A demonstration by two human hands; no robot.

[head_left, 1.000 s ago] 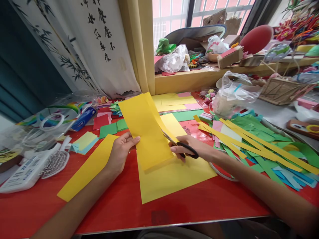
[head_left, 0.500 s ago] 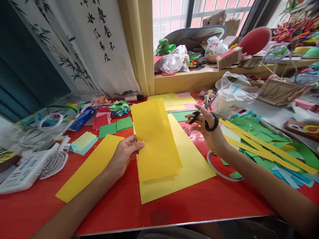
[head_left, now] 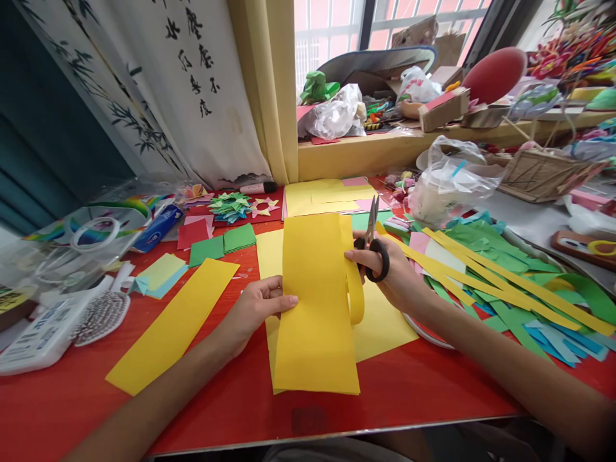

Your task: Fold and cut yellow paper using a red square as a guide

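Observation:
My left hand (head_left: 260,308) pinches the left edge of a deep yellow sheet of paper (head_left: 315,308), thumb on top. My right hand (head_left: 389,269) carries scissors (head_left: 372,231) with black handles, blades pointing up and away from me. Its thumb and fingers are also at the sheet's right edge, where the paper bends into a loop. Whether the sheet is one layer or more I cannot fully tell. Under it lies a larger pale yellow sheet (head_left: 385,327). Another deep yellow strip (head_left: 178,321) rests to the left of my left hand.
Yellow strips (head_left: 505,292) and green scraps (head_left: 520,250) are heaped on the right. Green squares (head_left: 240,237) and folded paper stars (head_left: 231,206) sit behind my left hand. A plastic bag (head_left: 447,186) stands at the back right. All rest on a red table (head_left: 216,410).
The deep yellow sheet has come lower and nearer to me. My right hand has moved left with the scissors and now touches the sheet's right edge.

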